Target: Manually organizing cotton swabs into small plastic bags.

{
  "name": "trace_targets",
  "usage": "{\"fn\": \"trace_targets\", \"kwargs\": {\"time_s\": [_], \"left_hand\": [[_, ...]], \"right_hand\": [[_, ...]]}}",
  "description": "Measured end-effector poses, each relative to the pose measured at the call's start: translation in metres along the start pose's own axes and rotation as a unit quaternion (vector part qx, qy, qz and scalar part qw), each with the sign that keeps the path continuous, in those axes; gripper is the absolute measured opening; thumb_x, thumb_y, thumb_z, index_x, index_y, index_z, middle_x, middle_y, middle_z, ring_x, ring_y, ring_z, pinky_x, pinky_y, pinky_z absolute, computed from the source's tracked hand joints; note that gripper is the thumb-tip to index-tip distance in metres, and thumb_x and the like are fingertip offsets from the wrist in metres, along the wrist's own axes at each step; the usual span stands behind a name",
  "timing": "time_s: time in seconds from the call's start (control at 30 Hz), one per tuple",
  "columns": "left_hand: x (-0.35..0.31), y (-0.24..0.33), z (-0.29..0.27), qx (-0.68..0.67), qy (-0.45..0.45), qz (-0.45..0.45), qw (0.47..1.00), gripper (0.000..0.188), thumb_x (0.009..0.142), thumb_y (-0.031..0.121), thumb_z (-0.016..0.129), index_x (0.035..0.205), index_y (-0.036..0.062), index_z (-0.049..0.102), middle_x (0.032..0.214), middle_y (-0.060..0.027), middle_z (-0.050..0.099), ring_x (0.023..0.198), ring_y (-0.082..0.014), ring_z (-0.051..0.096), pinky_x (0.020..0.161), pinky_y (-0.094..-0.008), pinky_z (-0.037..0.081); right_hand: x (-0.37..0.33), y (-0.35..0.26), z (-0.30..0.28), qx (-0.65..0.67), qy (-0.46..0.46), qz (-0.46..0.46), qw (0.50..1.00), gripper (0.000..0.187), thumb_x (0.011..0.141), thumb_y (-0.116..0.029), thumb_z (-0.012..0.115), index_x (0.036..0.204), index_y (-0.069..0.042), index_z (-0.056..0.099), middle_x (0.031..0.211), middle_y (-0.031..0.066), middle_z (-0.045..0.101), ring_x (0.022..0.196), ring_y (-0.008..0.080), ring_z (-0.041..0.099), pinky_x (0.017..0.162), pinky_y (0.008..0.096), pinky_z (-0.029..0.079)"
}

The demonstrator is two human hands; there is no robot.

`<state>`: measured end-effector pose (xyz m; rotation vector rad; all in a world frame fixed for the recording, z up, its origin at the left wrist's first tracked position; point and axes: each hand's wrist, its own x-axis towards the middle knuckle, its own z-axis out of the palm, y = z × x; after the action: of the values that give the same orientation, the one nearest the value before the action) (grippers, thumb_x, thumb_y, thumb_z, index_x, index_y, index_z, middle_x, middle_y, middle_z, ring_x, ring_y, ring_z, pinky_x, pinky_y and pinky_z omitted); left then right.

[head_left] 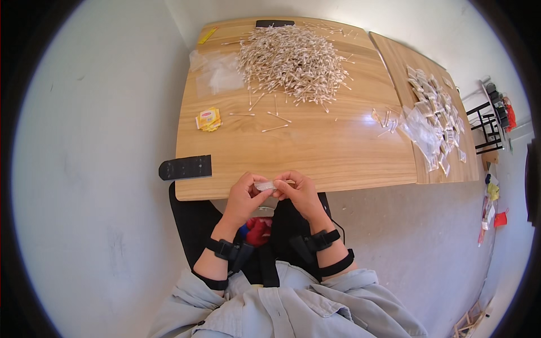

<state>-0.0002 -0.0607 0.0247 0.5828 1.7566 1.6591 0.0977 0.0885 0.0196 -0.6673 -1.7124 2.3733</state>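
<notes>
At the table's front edge, my left hand (243,196) and my right hand (300,195) are close together. Between them is a small whitish packet (264,185), which looks like a thin plastic bag. The fingers of both hands pinch it from opposite sides, and whether anything is inside cannot be made out. Farther back lies a big heap of cotton swabs (293,63), with several loose swabs (275,127) in front of it. A stack of yellow cards (209,119) sits to the left, below a spread of clear plastic bags (224,76).
A black strip (186,167) juts past the table's left edge. On the adjoining right-hand table (394,56) are many small filled packets (442,112) and a clear plastic bag (422,135). A black flat object (275,23) lies behind the heap, and a yellow strip (208,35) at the far left corner.
</notes>
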Motion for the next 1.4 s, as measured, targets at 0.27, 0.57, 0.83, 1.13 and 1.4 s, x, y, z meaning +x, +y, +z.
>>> {"fn": "trace_targets", "kwargs": {"time_s": [0.27,0.57,0.83,1.13,1.4], "left_hand": [[-0.002,0.000,-0.001,0.049,-0.007,0.059,0.997,0.016,0.083,0.004,0.070,0.096,0.0026,0.062,0.085,-0.0008,0.058,0.070,-0.0054,0.056,0.060,-0.0203,0.045],[-0.007,0.011,-0.006,0.198,0.032,0.103,0.974,0.012,0.083,0.004,0.070,0.093,0.0010,0.064,0.077,-0.0022,0.063,0.069,-0.0087,0.061,0.063,-0.0215,0.049],[-0.002,0.008,-0.003,0.108,0.016,0.063,0.992,0.017,0.082,0.002,0.069,0.098,-0.0004,0.062,0.083,-0.0038,0.062,0.073,-0.0105,0.064,0.063,-0.0216,0.050],[-0.002,0.003,-0.006,0.114,0.004,0.076,0.991,0.018,0.085,0.000,0.066,0.101,0.0006,0.060,0.088,-0.0046,0.063,0.077,-0.0100,0.064,0.067,-0.0221,0.051],[-0.001,0.009,0.000,0.065,-0.005,0.051,0.997,0.016,0.087,0.001,0.064,0.102,0.0025,0.059,0.087,-0.0039,0.063,0.076,-0.0091,0.063,0.068,-0.0220,0.051]], "right_hand": [[-0.003,0.004,0.007,-0.057,0.007,-0.075,0.996,0.013,0.087,-0.008,0.068,0.095,0.001,0.064,0.092,0.0045,0.054,0.072,0.0120,0.066,0.056,0.0216,0.047],[0.000,0.009,0.011,-0.043,0.021,-0.108,0.993,0.013,0.088,-0.007,0.067,0.094,0.004,0.063,0.092,0.0057,0.052,0.073,0.0147,0.068,0.059,0.0230,0.052],[0.005,0.019,0.010,-0.030,0.023,-0.103,0.994,0.014,0.088,-0.005,0.065,0.098,0.005,0.061,0.094,0.0067,0.052,0.075,0.0174,0.069,0.063,0.0243,0.055],[-0.003,0.004,0.003,-0.093,-0.020,-0.124,0.988,0.019,0.086,0.000,0.065,0.105,0.004,0.061,0.098,0.0074,0.055,0.081,0.0177,0.069,0.067,0.0254,0.054],[0.001,0.005,0.003,-0.138,-0.007,-0.153,0.978,0.018,0.085,0.001,0.065,0.103,0.003,0.062,0.093,0.0074,0.057,0.083,0.0172,0.068,0.069,0.0261,0.054]]}}
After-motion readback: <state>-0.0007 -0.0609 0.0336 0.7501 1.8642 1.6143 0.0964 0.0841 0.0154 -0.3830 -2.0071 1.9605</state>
